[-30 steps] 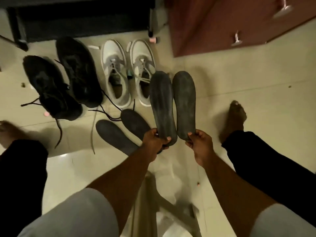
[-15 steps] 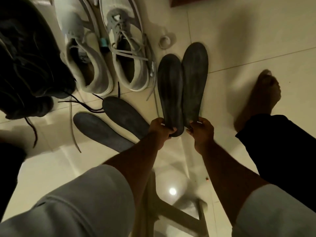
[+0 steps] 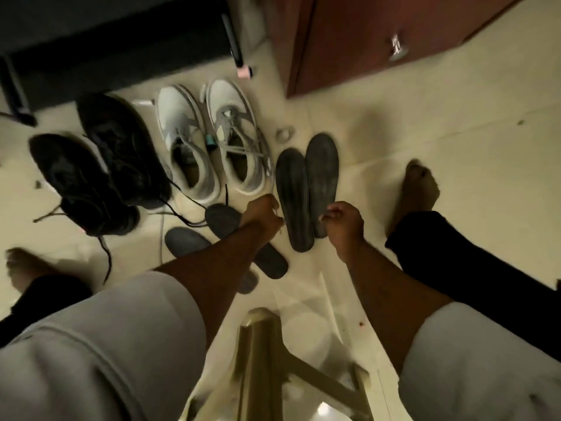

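Two dark insoles lie side by side on the tiled floor, the left insole (image 3: 293, 196) a little nearer me than the right insole (image 3: 323, 174). My left hand (image 3: 262, 215) hovers just left of the left insole's heel, fingers loosely curled, holding nothing. My right hand (image 3: 344, 221) hangs over the heel of the right insole, fingers loosely curled; no grip on it shows. A pair of white sneakers (image 3: 212, 141) stands just left of the insoles.
A pair of black shoes (image 3: 106, 168) with loose laces sits further left. Two more dark insoles (image 3: 221, 220) lie under my left forearm. A brown cabinet (image 3: 364, 41) stands at the back right, a stool frame (image 3: 261, 360) below me, and my bare feet (image 3: 420, 183) at either side.
Both hands held the two insoles up by their heels; the insoles now lie on the floor beside the white sneakers and my hands have come off them. The view has pulled back.
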The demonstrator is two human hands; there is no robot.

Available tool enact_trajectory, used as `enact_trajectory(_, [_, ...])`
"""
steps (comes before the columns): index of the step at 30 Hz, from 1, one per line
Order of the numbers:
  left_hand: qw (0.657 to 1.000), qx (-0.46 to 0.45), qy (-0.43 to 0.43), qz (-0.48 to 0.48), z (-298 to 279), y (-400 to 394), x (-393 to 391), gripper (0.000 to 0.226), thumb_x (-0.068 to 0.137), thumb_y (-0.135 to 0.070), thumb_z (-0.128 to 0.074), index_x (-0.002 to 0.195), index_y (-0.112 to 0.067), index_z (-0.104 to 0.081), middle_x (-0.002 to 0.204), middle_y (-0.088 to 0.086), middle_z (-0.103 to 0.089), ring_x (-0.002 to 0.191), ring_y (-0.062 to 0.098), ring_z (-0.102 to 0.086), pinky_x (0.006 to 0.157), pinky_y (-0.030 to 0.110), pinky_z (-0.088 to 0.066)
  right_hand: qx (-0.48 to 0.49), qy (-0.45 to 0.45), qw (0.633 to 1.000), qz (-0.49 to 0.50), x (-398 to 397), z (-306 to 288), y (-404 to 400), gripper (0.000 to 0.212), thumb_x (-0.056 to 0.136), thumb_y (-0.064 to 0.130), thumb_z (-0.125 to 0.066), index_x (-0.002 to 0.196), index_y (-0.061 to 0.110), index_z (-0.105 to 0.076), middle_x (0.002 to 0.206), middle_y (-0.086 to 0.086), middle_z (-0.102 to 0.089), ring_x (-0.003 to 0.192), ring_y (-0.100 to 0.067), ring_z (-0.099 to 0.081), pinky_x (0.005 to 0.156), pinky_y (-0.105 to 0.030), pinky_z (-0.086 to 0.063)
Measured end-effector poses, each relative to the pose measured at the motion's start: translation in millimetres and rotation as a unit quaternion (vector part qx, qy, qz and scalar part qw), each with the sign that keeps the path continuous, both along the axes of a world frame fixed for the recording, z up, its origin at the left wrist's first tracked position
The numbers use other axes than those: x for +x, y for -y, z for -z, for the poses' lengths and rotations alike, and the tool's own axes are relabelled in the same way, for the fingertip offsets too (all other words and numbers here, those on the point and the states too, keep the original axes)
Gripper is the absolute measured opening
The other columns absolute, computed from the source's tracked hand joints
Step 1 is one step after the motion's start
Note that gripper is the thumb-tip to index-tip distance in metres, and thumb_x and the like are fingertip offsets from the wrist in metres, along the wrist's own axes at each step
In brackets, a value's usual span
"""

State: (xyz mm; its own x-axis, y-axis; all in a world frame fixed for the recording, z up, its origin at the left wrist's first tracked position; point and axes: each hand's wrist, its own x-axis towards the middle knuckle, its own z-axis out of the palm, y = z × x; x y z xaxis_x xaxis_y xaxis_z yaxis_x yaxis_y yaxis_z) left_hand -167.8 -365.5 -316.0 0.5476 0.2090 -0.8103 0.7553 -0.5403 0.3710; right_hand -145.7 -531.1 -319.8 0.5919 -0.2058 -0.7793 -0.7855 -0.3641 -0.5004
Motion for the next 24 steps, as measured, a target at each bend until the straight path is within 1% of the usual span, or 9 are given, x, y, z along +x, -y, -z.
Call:
enact_trajectory(2, [0.998, 0.028, 0.052, 0.023, -42.5, -19.4, 27.6, 0.029, 0.084, -0.022, -0.073, 0.11, -0.02, -0.059, 0.118, 0.008, -0.061, 0.106, 0.027, -0.061, 0.086, 0.035, -0.053, 0.014, 0.061, 0.997, -0.034, 25.7, -41.1, -16.4, 0.017, 0.082, -0.009, -0.061, 0.084, 0.007, -0.063, 0.086, -0.005, -0.059, 0.083, -0.024, -0.055, 0.071, -0.024, -0.048])
enact_trajectory(4, [0.99, 0.054, 0.119, 0.044, -85.3, -37.8, 61.2, 0.032, 0.086, -0.019, -0.069, 0.117, -0.016, -0.06, 0.121, 0.01, -0.061, 0.111, 0.028, -0.059, 0.091, 0.033, -0.05, -0.027, 0.133, 0.982, -0.135, 52.4, -84.1, -31.2, 0.011, 0.083, 0.0, -0.065, 0.093, 0.003, -0.067, 0.089, -0.002, -0.059, 0.084, -0.015, -0.052, 0.071, -0.013, -0.036])
enact_trajectory(6, [0.981, 0.07, 0.178, 0.036, -133.7, -55.8, 96.4, 0.032, 0.087, -0.017, -0.066, 0.119, -0.016, -0.06, 0.12, 0.011, -0.062, 0.11, 0.029, -0.06, 0.092, 0.032, -0.05, -0.032, 0.194, 0.964, -0.18, 80.6, -126.1, -43.4, 0.018, 0.083, 0.002, -0.065, 0.1, 0.003, -0.069, 0.096, -0.004, -0.065, 0.088, -0.014, -0.055, 0.072, -0.008, -0.032])
enact_trajectory(8, [0.968, 0.09, 0.23, 0.037, -175.8, -69.6, 130.1, 0.031, 0.087, -0.018, -0.064, 0.118, -0.015, -0.062, 0.117, 0.012, -0.064, 0.106, 0.03, -0.061, 0.087, 0.03, -0.049, -0.033, 0.239, 0.95, -0.197, 111.2, -160.9, -56.0, 0.019, 0.081, 0.004, -0.068, 0.1, 0.005, -0.07, 0.098, -0.008, -0.069, 0.09, -0.018, -0.061, 0.077, -0.014, -0.039])
enact_trajectory(11, [0.945, 0.106, 0.308, 0.022, -232.2, -83.3, 177.7, 0.023, 0.088, -0.012, -0.056, 0.109, -0.012, -0.064, 0.111, 0.013, -0.067, 0.1, 0.032, -0.062, 0.083, 0.037, -0.052, -0.029, 0.33, 0.917, -0.222, 165.4, -208.8, -75.2, 0.013, 0.08, 0.001, -0.068, 0.092, 0.005, -0.071, 0.089, -0.008, -0.069, 0.085, -0.02, -0.063, 0.081, -0.028, -0.049])
enact_trajectory(14, [0.903, 0.137, 0.407, 0.004, -274.4, -90.4, 222.0, 0.023, 0.09, -0.01, -0.054, 0.11, -0.008, -0.065, 0.113, 0.015, -0.065, 0.103, 0.034, -0.061, 0.086, 0.039, -0.051, -0.05, 0.4, 0.882, -0.246, 220.7, -250.9, -91.1, 0.015, 0.079, 0.003, -0.069, 0.094, 0.003, -0.073, 0.09, -0.011, -0.072, 0.083, -0.017, -0.061, 0.069, -0.016, -0.039])
enact_trajectory(18, [0.877, 0.144, 0.457, 0.003, -290.2, -95.8, 283.2, 0.027, 0.095, -0.015, -0.053, 0.119, -0.007, -0.062, 0.123, 0.014, -0.06, 0.111, 0.031, -0.057, 0.093, 0.036, -0.046, 0.009, 0.448, 0.861, -0.239, 289.4, -290.3, -107.0, 0.007, 0.082, 0.008, -0.071, 0.083, 0.014, -0.072, 0.075, 0.005, -0.069, 0.067, -0.004, -0.059, 0.062, -0.005, -0.04])
enact_trajectory(21, [0.88, 0.152, 0.449, 0.029, -274.4, -95.1, 330.8, 0.031, 0.095, -0.025, -0.055, 0.122, -0.009, -0.061, 0.125, 0.012, -0.058, 0.114, 0.029, -0.056, 0.096, 0.037, -0.045, 0.028, 0.466, 0.842, -0.272, 343.2, -305.6, -117.5, 0.01, 0.082, 0.005, -0.068, 0.085, 0.014, -0.072, 0.074, 0.009, -0.066, 0.063, 0.004, -0.057, 0.063, -0.012, -0.046])
enact_trajectory(24, [0.875, 0.203, 0.436, 0.046, -251.2, -88.4, 352.1, 0.031, 0.097, -0.025, -0.052, 0.122, -0.011, -0.062, 0.13, 0.009, -0.054, 0.117, 0.025, -0.052, 0.094, 0.034, -0.046, -0.008, 0.495, 0.823, -0.28, 405.5, -303.7, -130.7, 0.009, 0.081, 0.004, -0.068, 0.083, 0.012, -0.072, 0.078, 0.004, -0.067, 0.073, -0.008, -0.06, 0.077, -0.028, -0.053])
